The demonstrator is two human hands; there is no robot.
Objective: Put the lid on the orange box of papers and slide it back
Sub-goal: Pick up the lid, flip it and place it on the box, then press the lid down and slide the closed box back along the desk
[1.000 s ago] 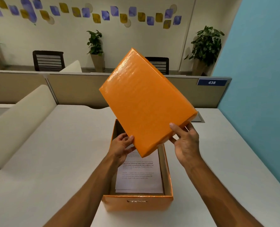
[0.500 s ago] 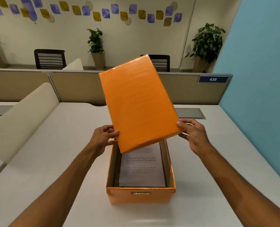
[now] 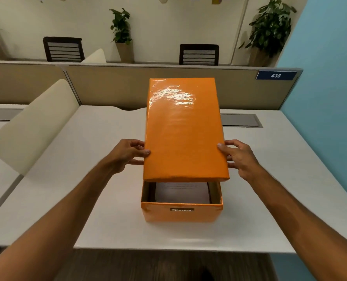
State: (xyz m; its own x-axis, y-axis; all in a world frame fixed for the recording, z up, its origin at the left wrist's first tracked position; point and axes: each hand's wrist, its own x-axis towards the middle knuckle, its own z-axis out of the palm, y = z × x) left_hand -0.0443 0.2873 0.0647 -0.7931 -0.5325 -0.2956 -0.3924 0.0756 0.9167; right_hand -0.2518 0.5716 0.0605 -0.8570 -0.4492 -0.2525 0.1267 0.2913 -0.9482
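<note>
The orange box stands on the white desk, its front face with a small metal label holder toward me. White printed papers lie inside, visible through the gap at the near end. The glossy orange lid hovers just above the box, lined up lengthwise with it and covering most of the opening. My left hand grips the lid's left edge and my right hand grips its right edge. The far end of the box is hidden by the lid.
A beige partition with a blue "438" tag runs behind the desk. A grey cable hatch sits at the back right. A cream divider borders the left, a blue wall the right.
The lid has turned from a tilted, raised pose to flat and square over the box, and has come down close to its rim. Both hands shifted to its side edges.
</note>
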